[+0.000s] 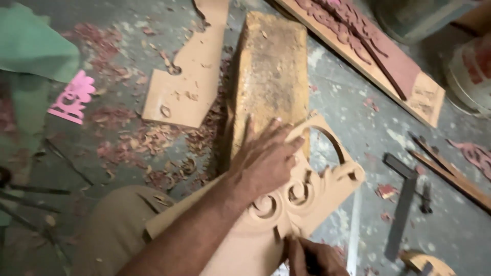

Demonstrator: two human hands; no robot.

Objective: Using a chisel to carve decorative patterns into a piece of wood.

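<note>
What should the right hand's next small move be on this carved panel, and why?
Probably a short, shallow push of the tool in the right hand toward the scrolls. The left hand lies flat on the carved panel, pinning it against the rough block, and the tool tip touches the wood.

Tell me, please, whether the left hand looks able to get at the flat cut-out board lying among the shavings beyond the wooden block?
Probably yes. The left hand lies flat on the carved panel, holding nothing, and the cut-out board lies uncovered on the floor just past the wooden block, with only shavings around it.
</note>
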